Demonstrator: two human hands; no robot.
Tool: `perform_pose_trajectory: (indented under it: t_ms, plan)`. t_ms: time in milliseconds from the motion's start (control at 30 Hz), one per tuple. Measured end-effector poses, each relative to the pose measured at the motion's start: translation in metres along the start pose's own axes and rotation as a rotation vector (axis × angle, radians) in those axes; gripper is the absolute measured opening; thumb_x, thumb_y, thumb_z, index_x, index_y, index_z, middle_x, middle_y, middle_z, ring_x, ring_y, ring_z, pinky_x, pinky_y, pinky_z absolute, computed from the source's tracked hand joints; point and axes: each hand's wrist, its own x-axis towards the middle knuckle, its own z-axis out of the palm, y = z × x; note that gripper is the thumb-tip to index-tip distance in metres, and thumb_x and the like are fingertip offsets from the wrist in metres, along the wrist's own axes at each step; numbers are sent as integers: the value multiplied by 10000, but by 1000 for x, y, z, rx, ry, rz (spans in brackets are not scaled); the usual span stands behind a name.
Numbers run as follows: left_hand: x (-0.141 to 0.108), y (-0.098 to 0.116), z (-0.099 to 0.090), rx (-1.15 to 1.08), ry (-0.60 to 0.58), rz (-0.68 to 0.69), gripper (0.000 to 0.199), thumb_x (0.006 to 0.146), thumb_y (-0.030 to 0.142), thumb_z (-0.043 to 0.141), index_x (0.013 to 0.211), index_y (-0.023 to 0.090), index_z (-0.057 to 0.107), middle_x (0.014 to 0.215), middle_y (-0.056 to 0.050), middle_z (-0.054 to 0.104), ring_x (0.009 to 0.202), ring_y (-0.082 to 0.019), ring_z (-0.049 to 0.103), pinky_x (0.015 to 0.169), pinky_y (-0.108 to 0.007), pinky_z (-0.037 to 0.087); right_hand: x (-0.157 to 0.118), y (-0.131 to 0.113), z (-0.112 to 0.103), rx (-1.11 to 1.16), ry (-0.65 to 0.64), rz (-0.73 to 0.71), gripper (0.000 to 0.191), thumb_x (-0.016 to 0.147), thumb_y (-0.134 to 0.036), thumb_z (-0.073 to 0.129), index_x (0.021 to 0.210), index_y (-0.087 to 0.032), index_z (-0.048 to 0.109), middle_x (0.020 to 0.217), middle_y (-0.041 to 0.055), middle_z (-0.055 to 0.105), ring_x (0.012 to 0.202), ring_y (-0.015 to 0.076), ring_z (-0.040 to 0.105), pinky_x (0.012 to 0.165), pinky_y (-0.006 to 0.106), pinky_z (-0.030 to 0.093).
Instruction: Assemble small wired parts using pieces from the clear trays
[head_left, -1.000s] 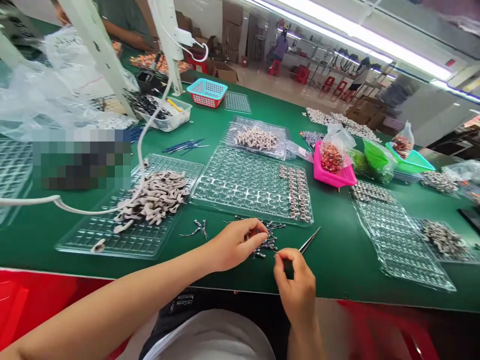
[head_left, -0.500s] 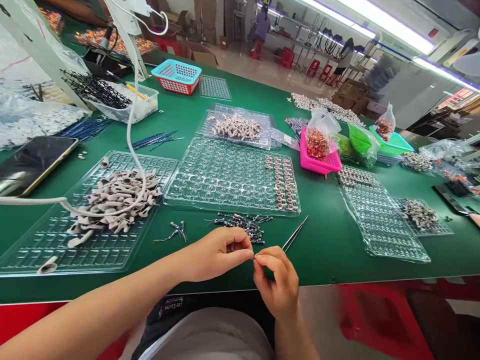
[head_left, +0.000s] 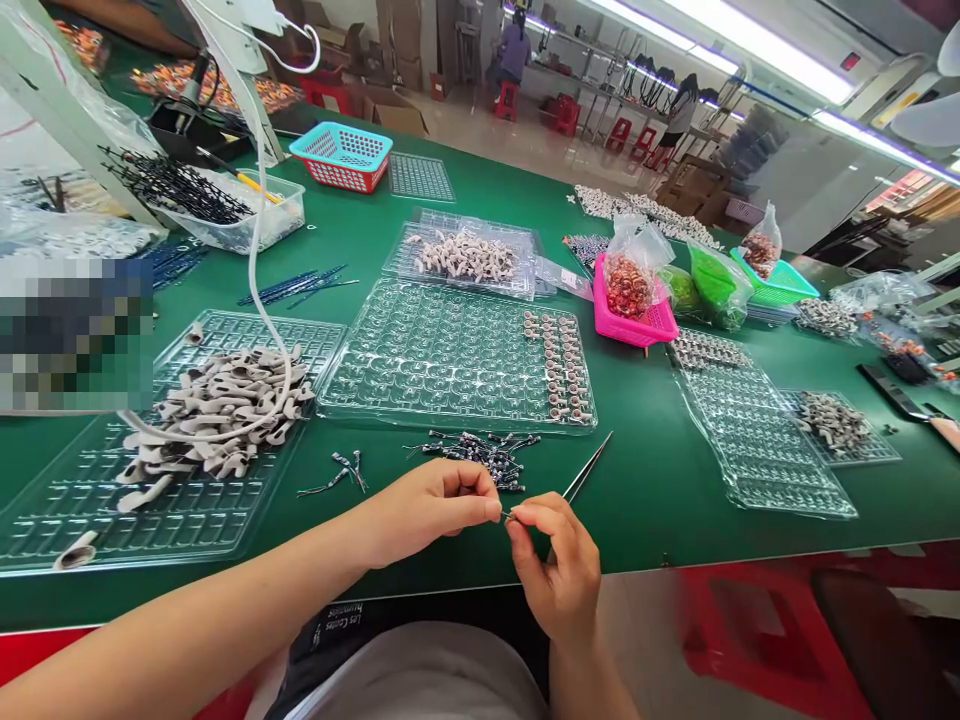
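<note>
Two bare hands meet above the near edge of the smooth green tabletop [head_left: 652, 490]: the left hand [head_left: 450, 505] and right hand [head_left: 559, 565] each pinch thumb and fingertip on one thin, wire-like piece [head_left: 505, 516] bridging the narrow gap, its ends hidden. Just beyond lies one tangled heap of dark, twisted wire pieces [head_left: 487, 455], too many to count; two or three crossed ones [head_left: 337, 473] lie apart, leftward. One pair of slim, pointed metal tweezers [head_left: 587, 467] rests beside the right hand. Farther in sits one clear, dimpled plastic tray [head_left: 427, 350], small round-ended parts [head_left: 566, 370] lining its right edge. One clear ribbed tray [head_left: 157, 515] at the tabletop's near-left corner carries a mound of matt beige, curved pieces [head_left: 217, 400]; one lies separate by that tray's near-left corner.
</note>
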Motion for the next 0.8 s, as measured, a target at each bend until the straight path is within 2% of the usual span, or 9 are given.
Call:
perform_pose_trajectory:
  t_ms: [267,400,567,800]
  plan:
    - [2,-7,1,-317,-60,-33,324,755,405,750,725,149,555,576,84,366,504,-63,248,492,-246,131,-2,-2,-3,17,-3,121,156,897,-126,584,1007,-235,605,851,20,681,728,154,649,585,267,516]
    - [2,-8,1,-419,-98,-43,338,739,394,790,748,137,570,583,84,373,503,-52,243,498,-250,110,-3,-1,-5,50,14,163,145,893,-127,587,988,-234,612,844,13,678,715,147,645,523,238,474]
    - [1,-8,2,-441,-108,-44,355,719,400,816,743,137,579,587,82,373,507,-51,235,491,-246,118,-4,0,-6,111,29,180,137,890,-122,589,977,-224,617,817,11,669,712,141,636,570,249,493]
    - [2,-13,1,-364,-114,-50,374,683,423,834,742,147,590,583,79,397,520,-60,276,491,-230,178,-3,1,-7,145,25,184,121,895,-132,586,973,-218,619,814,19,671,723,143,634,618,268,511]
